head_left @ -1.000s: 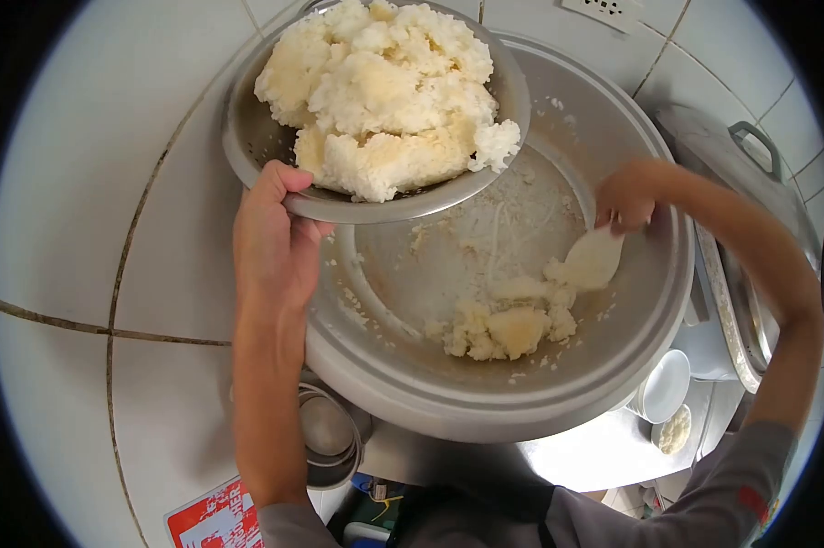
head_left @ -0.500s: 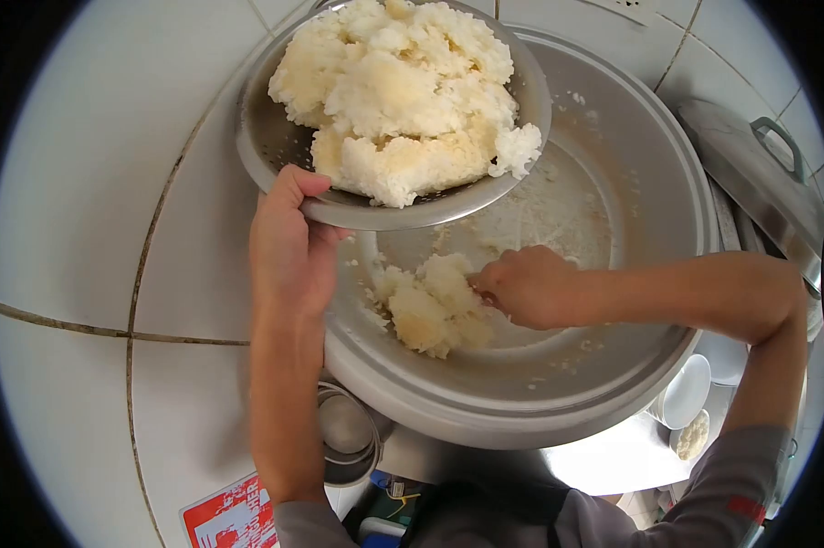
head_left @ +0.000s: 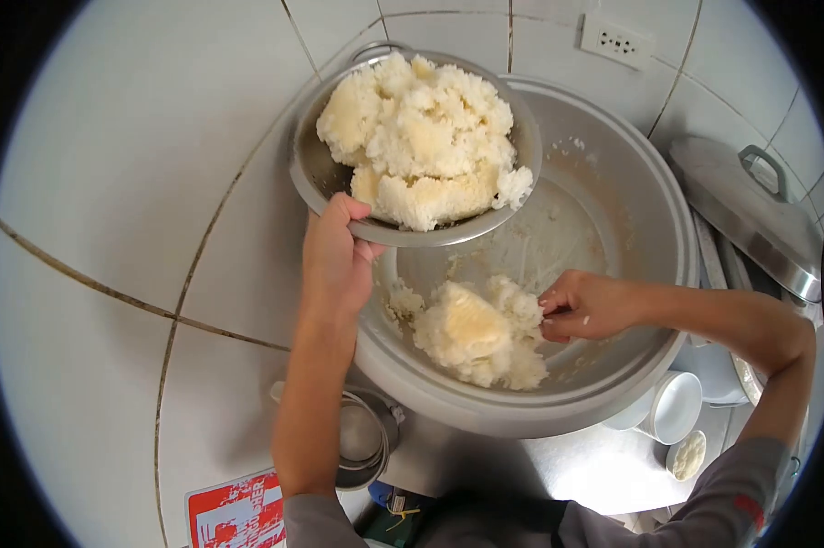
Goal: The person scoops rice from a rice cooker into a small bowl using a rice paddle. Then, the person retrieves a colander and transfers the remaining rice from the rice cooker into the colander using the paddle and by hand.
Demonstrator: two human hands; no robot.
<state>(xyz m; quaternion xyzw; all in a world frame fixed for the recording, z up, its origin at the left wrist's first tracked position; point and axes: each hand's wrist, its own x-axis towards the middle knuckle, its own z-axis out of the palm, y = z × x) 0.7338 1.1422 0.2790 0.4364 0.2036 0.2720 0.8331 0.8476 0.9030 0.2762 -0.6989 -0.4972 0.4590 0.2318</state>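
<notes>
My left hand (head_left: 341,256) grips the near rim of a metal colander (head_left: 412,239), thumb on top and fingers beneath. A heap of cooked white rice (head_left: 421,128) fills it, yellowish in places. The colander is tilted over the left and far side of a large grey metal pot (head_left: 521,422). Inside the pot, my right hand (head_left: 585,309) is closed, its fingertips against the right side of a big rice clump (head_left: 476,329). Whether those fingers hold a tool or just rice is hidden. Some grains stick to the hand. Loose rice and smears coat the pot's inside.
A metal lid (head_left: 740,215) leans on the tiled wall at right, below a power outlet (head_left: 616,41). White cups (head_left: 677,406) and a small bowl of rice (head_left: 686,455) stand right of the pot. A metal pitcher (head_left: 366,438) and a red-white printed sheet (head_left: 236,511) are near my left forearm.
My right hand has shifted right within the pot, and the rice clump beside it is now bigger and higher. My left hand still holds the colander. The camera view has tilted.
</notes>
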